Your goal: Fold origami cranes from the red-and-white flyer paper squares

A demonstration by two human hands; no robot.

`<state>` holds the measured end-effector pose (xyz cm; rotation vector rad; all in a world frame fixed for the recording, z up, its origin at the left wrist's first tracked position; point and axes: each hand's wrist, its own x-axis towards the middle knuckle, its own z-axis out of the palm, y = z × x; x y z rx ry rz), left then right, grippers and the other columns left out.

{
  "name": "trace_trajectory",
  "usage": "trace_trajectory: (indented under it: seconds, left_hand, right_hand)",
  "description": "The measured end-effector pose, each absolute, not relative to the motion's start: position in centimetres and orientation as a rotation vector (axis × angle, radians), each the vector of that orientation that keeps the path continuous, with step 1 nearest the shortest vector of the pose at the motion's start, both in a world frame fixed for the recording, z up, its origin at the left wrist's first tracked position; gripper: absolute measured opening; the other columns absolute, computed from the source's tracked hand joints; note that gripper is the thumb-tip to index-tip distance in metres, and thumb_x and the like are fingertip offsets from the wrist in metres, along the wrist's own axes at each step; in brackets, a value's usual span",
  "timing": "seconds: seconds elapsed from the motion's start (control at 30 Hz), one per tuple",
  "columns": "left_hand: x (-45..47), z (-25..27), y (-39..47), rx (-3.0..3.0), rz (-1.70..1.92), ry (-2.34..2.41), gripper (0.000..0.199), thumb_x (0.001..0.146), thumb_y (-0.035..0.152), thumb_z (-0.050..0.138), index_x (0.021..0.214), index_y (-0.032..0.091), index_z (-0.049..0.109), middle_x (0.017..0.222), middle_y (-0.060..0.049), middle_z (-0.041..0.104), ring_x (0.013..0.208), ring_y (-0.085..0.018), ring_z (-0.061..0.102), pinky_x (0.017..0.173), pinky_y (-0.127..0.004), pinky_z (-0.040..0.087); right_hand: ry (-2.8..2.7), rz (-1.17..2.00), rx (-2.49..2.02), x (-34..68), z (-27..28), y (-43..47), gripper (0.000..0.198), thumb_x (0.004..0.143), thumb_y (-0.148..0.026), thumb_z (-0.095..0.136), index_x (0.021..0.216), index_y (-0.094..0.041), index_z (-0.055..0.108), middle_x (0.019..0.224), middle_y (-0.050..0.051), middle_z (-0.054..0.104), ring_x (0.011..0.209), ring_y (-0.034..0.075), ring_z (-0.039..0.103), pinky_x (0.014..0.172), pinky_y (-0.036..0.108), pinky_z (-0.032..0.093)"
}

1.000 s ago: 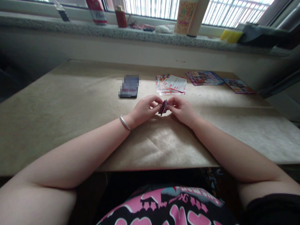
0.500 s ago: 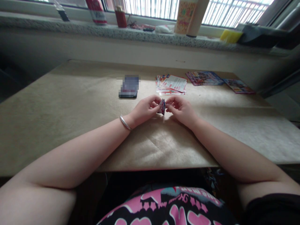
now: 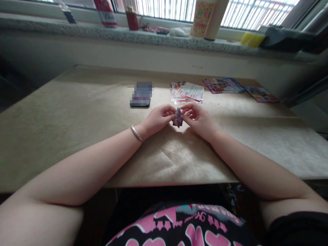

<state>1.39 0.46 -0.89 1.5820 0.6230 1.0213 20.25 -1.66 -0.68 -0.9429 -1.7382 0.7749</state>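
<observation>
Between my two hands is a small piece of folded paper [image 3: 177,120], printed in dark red, blue and white, with a pointed top and a crease down its middle. My left hand [image 3: 162,116] pinches its left side between thumb and fingers. On the other side my right hand [image 3: 196,117] pinches the right flap. The paper is held just above the table. A silver bangle [image 3: 137,133] circles my left wrist. Just beyond my hands lies a fanned pile of white and red printed sheets [image 3: 191,91].
A dark, pixelated flat object [image 3: 141,95] lies beyond my left hand. Colourful printed sheets [image 3: 224,85] and another such stack [image 3: 261,94] are at the table's back right. Bottles, a cup [image 3: 202,18] and a yellow item [image 3: 253,39] stand on the windowsill [image 3: 153,37].
The folded paper has turned and spread, so both its halves now face me. My right fingers have come onto its right side. Everything else stays put.
</observation>
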Motion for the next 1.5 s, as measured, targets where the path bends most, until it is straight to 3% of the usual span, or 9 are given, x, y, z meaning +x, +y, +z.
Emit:
trace_trajectory:
  seconds: [0.27,0.47,0.93,1.17,1.3,1.5]
  left_hand:
    - [1.3,-1.1,0.5,1.611,1.081,0.633,0.038,0.074,0.044,0.08,0.082,0.013,0.061,0.075,-0.003,0.07,0.072,-0.016,0.071,0.071,-0.029,0.057]
    - [1.2,-1.0,0.3,1.696,1.058,0.67,0.024,0.081,0.036,0.073,0.082,0.014,0.063,0.075,-0.004,0.072,0.071,-0.015,0.071,0.072,-0.029,0.057]
    - [1.1,-0.2,-0.3,1.837,1.033,0.805,0.013,0.081,0.027,0.069,0.083,0.014,0.068,0.077,-0.004,0.073,0.072,-0.015,0.07,0.072,-0.027,0.056]
    - [1.2,-0.6,-0.2,1.758,0.98,0.735,0.019,0.08,0.031,0.071,0.082,0.015,0.063,0.077,-0.003,0.071,0.072,-0.015,0.069,0.071,-0.028,0.055]
    - [1.3,-0.8,-0.1,1.737,0.994,0.671,0.02,0.082,0.032,0.07,0.084,0.015,0.059,0.076,-0.002,0.068,0.072,-0.014,0.068,0.071,-0.027,0.055]
    - [1.2,-0.9,-0.3,1.709,0.913,0.623,0.02,0.084,0.029,0.064,0.094,0.017,0.052,0.078,0.0,0.064,0.066,-0.011,0.065,0.063,-0.023,0.053]
  right_hand:
    - [-1.738,0.726,-1.05,19.9,-0.4,-2.2,0.015,0.078,-0.034,0.07,0.085,-0.022,0.063,0.084,0.0,0.069,0.064,0.013,0.062,0.056,0.026,0.05]
    - [-1.845,0.383,-1.08,20.3,-0.3,-1.8,0.007,0.078,-0.027,0.069,0.077,-0.022,0.064,0.082,0.001,0.069,0.083,0.018,0.063,0.081,0.035,0.05]
    - [-1.856,0.616,-0.997,20.4,-0.4,-2.0,0.008,0.078,-0.025,0.064,0.085,-0.022,0.061,0.081,-0.001,0.065,0.066,0.011,0.055,0.056,0.025,0.042]
    - [-1.822,0.761,-0.949,20.4,-0.4,-1.6,0.011,0.076,-0.028,0.064,0.08,-0.022,0.055,0.076,-0.002,0.059,0.069,0.012,0.054,0.062,0.026,0.046]
    - [-1.826,0.865,-0.907,20.7,0.0,-1.5,0.015,0.076,-0.028,0.062,0.089,-0.022,0.057,0.078,-0.002,0.059,0.071,0.013,0.057,0.064,0.026,0.048]
    - [-1.983,0.683,-0.859,21.2,0.0,-1.5,0.01,0.077,-0.017,0.058,0.085,-0.022,0.062,0.079,-0.001,0.063,0.074,0.014,0.059,0.066,0.027,0.049]
